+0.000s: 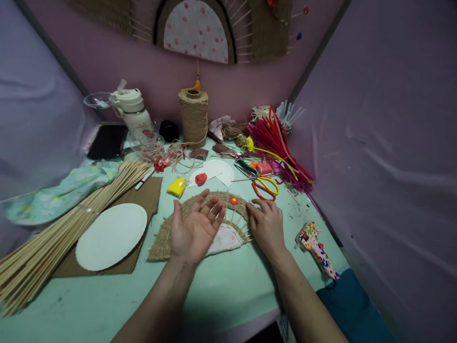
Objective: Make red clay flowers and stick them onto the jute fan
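A half-round woven fan (164,240) of twine and thin sticks lies on the table, with a pale patterned panel (226,240) at its base. On its outer band sits a small red flower with a yellow centre (234,200). My left hand (194,231) is held palm up over the fan, fingers apart and nothing in it, hiding part of the weave. At the fan's right side is my right hand (266,224), its fingers curled in with the tips at the band; what they hold, if anything, is hidden. Beyond the fan are yellow clay (176,186) and red clay (201,179).
Scissors (266,186) lie behind my right hand, and a flowered glue gun (317,250) is at far right. A stick bundle (74,224) and white oval plate (112,237) occupy the left. Along the back stand a bottle (134,112), twine spool (193,116) and pipe cleaners (276,143).
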Motion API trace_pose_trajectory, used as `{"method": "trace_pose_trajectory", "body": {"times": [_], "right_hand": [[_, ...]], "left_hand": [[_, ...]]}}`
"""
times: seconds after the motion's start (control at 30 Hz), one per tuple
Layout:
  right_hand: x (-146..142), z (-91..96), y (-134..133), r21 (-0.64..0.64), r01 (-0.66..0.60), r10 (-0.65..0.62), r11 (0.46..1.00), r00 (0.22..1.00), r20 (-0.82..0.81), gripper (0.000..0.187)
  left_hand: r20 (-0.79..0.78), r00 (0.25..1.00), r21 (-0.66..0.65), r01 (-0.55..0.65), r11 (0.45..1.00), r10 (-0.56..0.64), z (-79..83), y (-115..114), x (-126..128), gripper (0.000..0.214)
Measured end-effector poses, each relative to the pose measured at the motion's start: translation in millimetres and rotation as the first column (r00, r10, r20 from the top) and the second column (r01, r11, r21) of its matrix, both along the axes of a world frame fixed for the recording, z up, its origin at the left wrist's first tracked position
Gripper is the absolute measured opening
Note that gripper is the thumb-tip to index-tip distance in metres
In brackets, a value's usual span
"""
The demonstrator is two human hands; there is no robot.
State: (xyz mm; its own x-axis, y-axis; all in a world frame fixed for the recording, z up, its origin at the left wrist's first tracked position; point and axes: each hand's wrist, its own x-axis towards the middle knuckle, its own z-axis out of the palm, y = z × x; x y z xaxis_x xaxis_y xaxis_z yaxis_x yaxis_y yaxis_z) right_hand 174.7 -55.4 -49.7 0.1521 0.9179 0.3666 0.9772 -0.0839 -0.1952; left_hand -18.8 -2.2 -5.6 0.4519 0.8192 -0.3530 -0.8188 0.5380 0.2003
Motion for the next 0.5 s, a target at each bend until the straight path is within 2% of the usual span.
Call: {"method": "trace_pose_trajectory", "body": {"times": [0.33,0.5], "right_hand": [[-2.5,4.5,0.1,-0.058,0.002,0.0,0.998,0.999,0.033,0.029],[2.8,-1.6,-0.3,-0.031,-0.004,-0.002,1.0,0.978,-0.206,0.035]], "left_hand": [[-0.004,1.0,0.009,0.0,1.0,0.0,-0.2,0.1,-0.1,0.062],[-0.001,1.0,0.019,0.0,1.0,0.0,-0.9,0.2,-0.4,0.062]]}}
